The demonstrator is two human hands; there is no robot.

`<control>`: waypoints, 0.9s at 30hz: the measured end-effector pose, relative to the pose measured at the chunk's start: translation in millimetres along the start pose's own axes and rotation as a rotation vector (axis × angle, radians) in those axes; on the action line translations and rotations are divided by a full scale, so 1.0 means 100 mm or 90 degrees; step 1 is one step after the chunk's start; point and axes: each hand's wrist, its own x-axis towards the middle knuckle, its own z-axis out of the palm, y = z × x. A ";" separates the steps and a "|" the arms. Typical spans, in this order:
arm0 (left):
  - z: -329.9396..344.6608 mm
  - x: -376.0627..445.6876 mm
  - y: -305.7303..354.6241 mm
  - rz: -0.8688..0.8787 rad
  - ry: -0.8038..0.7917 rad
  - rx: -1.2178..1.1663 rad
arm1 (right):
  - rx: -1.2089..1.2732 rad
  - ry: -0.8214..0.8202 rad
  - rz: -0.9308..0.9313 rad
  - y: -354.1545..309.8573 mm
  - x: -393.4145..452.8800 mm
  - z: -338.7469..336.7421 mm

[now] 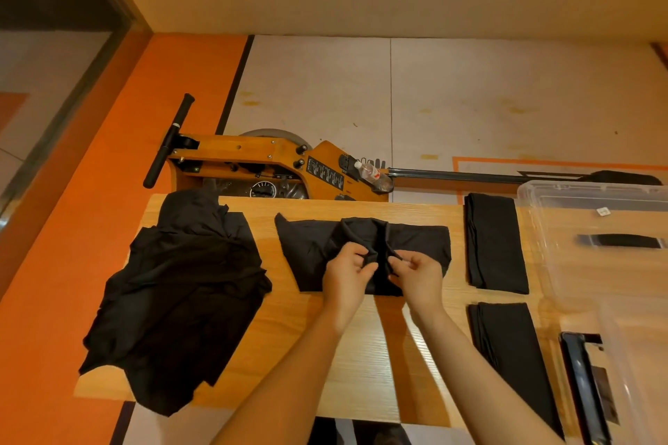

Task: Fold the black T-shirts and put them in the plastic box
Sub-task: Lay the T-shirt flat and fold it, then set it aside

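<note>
A black T-shirt point(311, 249) lies partly folded at the middle of the wooden table point(289, 329). My left hand point(345, 278) and my right hand point(415, 275) each pinch a bunched fold of it, close together at its near edge. A heap of unfolded black T-shirts point(180, 293) covers the table's left end. Two folded black T-shirts lie to the right, one farther point(495, 242) and one nearer point(513, 350). The clear plastic box point(564, 256) stands at the right edge.
A wooden rowing machine point(274, 163) with a water bottle point(372, 173) stands on the floor behind the table. A dark flat object point(585, 387) shows at the box's near end. A black strip point(618, 240) shows inside the box.
</note>
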 end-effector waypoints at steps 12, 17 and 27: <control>0.15 -0.13 0.01 -0.013 0.037 -0.131 | 0.085 -0.003 -0.010 0.05 -0.27 0.03; 0.14 -0.14 -0.05 0.006 0.002 -0.120 | 0.106 -0.037 -0.019 -0.01 -0.36 0.00; 0.12 -0.15 -0.11 0.022 -0.060 -0.111 | 0.123 -0.055 -0.015 -0.05 -0.44 0.02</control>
